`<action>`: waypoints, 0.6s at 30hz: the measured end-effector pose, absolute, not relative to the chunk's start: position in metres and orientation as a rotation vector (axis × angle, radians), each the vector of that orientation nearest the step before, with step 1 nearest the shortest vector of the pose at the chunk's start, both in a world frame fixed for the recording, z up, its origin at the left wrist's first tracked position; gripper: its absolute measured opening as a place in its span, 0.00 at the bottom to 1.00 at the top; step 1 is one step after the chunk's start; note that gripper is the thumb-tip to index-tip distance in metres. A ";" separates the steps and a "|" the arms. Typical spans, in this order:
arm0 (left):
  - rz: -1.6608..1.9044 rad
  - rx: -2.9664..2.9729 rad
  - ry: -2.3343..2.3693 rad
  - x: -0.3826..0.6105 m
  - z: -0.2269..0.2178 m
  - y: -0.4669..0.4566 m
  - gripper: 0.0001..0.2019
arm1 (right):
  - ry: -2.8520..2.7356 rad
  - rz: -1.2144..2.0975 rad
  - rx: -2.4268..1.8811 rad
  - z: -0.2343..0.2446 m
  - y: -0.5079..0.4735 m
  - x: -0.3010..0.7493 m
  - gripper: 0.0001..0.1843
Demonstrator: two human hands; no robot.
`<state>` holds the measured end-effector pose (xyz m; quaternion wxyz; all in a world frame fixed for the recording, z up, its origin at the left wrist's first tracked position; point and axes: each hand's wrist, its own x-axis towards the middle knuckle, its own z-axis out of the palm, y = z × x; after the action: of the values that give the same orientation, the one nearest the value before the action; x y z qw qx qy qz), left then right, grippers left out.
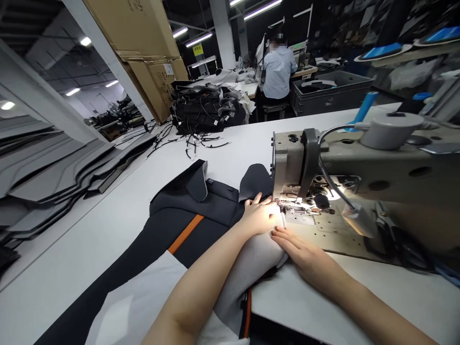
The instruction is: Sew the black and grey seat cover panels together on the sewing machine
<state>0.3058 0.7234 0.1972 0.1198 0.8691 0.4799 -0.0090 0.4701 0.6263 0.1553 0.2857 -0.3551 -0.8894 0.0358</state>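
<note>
A black upholstery cover (194,215) with an orange stripe and a white panel lies across the white table (82,249). Its grey mesh part (251,268) bulges up under my hands. My left hand (259,215) holds the dark fabric just before the presser foot (288,207) of an industrial sewing machine (316,163). Lit by the machine's lamp, my right hand (304,254) lies on the mesh edge, its fingertips close to the needle area. The needle itself is hard to make out in the glare.
The machine's metal bed plate (323,235) sits to the right. Loose black cords (194,143) and a heap of black covers (208,109) lie beyond. Grey panels (53,163) are stacked at left, with cardboard boxes (143,52) overhead. A co-worker (277,72) sits at a far bench.
</note>
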 end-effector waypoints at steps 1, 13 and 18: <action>-0.022 2.546 1.399 0.305 0.198 0.722 0.22 | -2.375 0.086 -0.961 0.156 0.625 0.469 0.34; -0.059 2.556 1.400 0.308 0.201 0.715 0.21 | -2.395 0.103 -0.971 0.161 0.621 0.471 0.31; -0.025 2.584 1.411 0.310 0.204 0.714 0.19 | -2.406 0.171 -0.988 0.167 0.622 0.472 0.31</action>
<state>0.3096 0.7139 0.2041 0.0986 0.8733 0.4770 -0.0083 0.4722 0.6216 0.1671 0.2642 -0.3656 -0.8903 0.0631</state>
